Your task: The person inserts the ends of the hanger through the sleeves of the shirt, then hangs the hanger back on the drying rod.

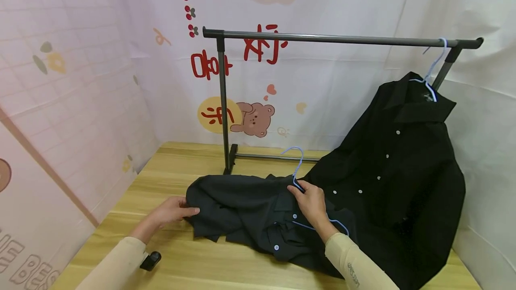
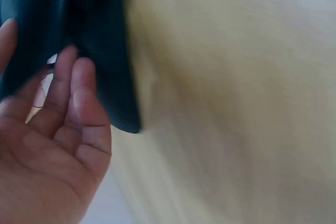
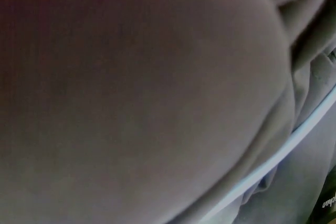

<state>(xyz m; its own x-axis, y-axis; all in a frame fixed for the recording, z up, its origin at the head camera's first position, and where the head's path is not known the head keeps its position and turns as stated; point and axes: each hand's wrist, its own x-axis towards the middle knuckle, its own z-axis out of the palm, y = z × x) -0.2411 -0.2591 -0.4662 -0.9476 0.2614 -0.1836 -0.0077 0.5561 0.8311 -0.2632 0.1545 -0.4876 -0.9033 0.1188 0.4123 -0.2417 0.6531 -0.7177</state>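
A dark button shirt (image 1: 238, 205) lies across the table, its sleeve side to the left. My right hand (image 1: 312, 202) pinches a light-blue clothes hanger (image 1: 298, 164) just below its hook, by the shirt's collar area. The hanger's lower bar (image 3: 273, 158) crosses the fabric in the right wrist view, where the hand is out of sight. At the shirt's left end my left hand (image 1: 173, 211) touches the cloth. In the left wrist view its fingers (image 2: 84, 93) are loosely bent against the fabric, apart from the thumb.
Behind stands a dark metal clothes rack (image 1: 342, 38). A black shirt (image 1: 423, 164) with white buttons hangs at its right end from another light-blue hanger (image 1: 437, 64), draping onto the table. A small black object (image 1: 151, 261) is beside my left sleeve on the wooden table (image 1: 193, 263).
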